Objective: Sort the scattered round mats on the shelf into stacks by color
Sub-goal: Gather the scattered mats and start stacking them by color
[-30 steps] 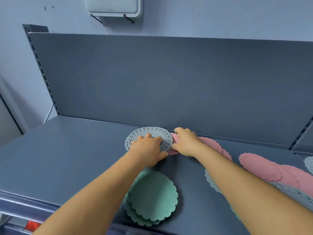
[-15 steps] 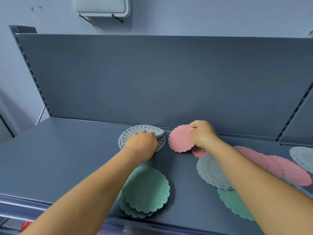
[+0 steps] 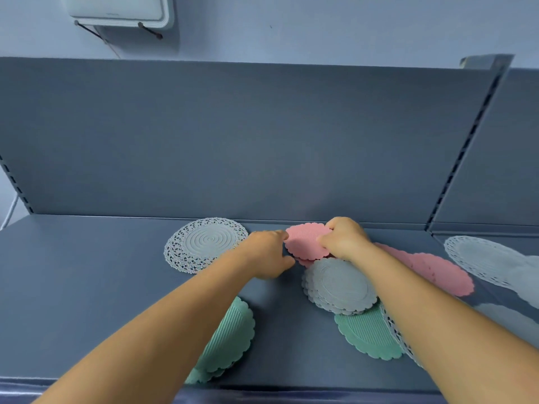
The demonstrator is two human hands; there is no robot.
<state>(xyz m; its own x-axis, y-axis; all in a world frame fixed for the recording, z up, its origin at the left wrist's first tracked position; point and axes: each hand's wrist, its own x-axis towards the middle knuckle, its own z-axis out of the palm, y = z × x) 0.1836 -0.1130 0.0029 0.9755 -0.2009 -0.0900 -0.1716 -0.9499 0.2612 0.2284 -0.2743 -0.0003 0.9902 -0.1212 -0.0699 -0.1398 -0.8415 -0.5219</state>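
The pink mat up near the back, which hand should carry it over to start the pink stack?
Right, probably. The right hand already pinches the pink mat at its edge. The left hand only sits beside its left edge, holding nothing that shows.

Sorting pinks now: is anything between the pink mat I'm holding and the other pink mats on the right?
Yes. Your right hand holds the pink mat; your own right forearm crosses before the other pink mats. Nothing lies on them.

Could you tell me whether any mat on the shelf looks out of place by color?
Yes: a grey scalloped mat pile lies across a green mat and the edge of the pink mats, so colors overlap there.
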